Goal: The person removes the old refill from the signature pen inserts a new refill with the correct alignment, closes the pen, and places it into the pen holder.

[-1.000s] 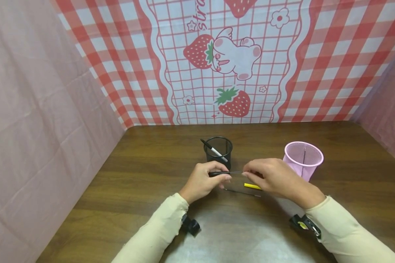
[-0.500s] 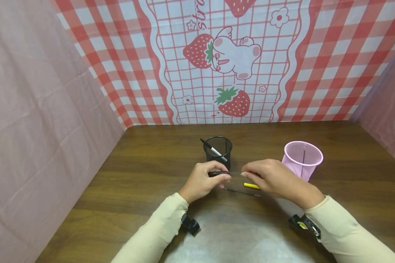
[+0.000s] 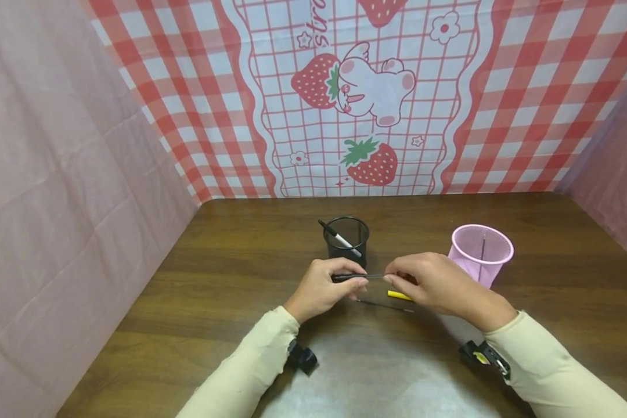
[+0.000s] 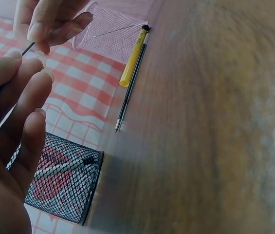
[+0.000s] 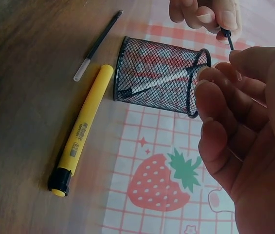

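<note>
Above the table, my left hand (image 3: pixel 319 290) holds a slim black pen piece (image 3: pixel 343 278) between thumb and fingers. A thin dark refill (image 5: pixel 232 44) runs from that piece to my right hand (image 3: pixel 433 284), whose thumb and forefinger pinch it. The refill's pale end (image 5: pixel 239 76) shows by the right fingertips in the right wrist view. Below the hands, a yellow pen barrel (image 5: pixel 84 131) with a black end lies on the table. Next to it lies a second black refill (image 4: pixel 133 80) with a metal tip and a clear end.
A black mesh pen cup (image 3: pixel 337 253) stands just beyond my left hand, with a white, black-ended marker (image 3: pixel 339 237) leaning in it. Behind my right hand stands a pink mesh cup (image 3: pixel 465 266). The wooden table (image 3: pixel 230 261) ends at a checked strawberry cloth (image 3: pixel 371 165).
</note>
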{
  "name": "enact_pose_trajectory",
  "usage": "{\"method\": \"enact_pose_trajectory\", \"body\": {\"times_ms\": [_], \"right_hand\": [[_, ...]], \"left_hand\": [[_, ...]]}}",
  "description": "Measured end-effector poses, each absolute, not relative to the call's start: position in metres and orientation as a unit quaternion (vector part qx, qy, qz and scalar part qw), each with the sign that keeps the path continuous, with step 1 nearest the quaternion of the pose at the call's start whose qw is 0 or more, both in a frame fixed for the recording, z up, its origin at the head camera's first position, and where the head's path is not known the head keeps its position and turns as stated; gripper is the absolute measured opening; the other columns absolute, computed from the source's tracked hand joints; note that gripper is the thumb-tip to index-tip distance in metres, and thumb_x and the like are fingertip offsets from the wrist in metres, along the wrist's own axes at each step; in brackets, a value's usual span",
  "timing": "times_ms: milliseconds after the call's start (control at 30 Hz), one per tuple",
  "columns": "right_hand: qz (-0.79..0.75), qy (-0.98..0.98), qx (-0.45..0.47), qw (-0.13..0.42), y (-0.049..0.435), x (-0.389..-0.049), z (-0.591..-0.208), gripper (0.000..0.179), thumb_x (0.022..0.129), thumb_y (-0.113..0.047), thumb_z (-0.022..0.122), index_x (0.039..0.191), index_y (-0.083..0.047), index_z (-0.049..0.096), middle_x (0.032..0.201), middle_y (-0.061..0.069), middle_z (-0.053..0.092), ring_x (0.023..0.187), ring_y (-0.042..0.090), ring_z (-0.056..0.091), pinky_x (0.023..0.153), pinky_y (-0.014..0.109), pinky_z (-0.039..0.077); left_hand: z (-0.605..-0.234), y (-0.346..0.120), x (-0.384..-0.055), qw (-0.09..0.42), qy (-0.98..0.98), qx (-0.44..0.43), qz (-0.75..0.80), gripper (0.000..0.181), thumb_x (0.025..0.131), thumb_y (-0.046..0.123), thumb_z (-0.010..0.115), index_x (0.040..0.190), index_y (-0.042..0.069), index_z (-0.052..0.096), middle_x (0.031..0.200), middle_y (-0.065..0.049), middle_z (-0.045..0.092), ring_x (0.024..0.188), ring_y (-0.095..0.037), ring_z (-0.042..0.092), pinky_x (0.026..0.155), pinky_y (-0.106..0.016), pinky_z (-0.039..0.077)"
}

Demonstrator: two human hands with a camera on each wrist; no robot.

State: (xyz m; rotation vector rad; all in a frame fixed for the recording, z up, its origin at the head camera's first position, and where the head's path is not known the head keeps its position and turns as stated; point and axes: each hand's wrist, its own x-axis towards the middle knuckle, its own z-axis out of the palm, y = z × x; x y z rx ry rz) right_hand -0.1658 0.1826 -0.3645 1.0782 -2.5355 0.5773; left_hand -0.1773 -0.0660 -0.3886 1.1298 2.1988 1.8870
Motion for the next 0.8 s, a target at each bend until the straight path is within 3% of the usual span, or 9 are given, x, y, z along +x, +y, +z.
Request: {"method": "enact_pose_trajectory", "body": {"times_ms": [433,800], "right_hand": [[0.203,-0.910,0.345,0.109,0.1850,-0.1650,-0.3612,0.018,0.090,-0.026,0.077,0.103,-0.014,0.072,0.072,-0.022,0.055,0.062,-0.004,0.050,0.055,0.021,0.047],[0.183,-0.922,0.336,0.068,0.1872,-0.1669,-0.3631,0.010,0.090,-0.026,0.076,0.094,-0.018,0.071,0.069,-0.020,0.054,0.059,-0.003,0.049,0.052,0.021,0.045]], "left_hand": [[-0.3880,-0.0667,-0.1768,0.010,0.711,0.363,0.602,0.010,0.093,-0.002,0.069,0.101,-0.007,0.069,0.080,-0.017,0.073,0.063,-0.033,0.070,0.060,-0.037,0.062],[-0.3876,-0.0680,-0.1776,0.010,0.721,0.357,0.594,0.009,0.093,0.000,0.070,0.101,-0.004,0.069,0.079,-0.016,0.073,0.062,-0.025,0.070,0.061,-0.033,0.061]]}}
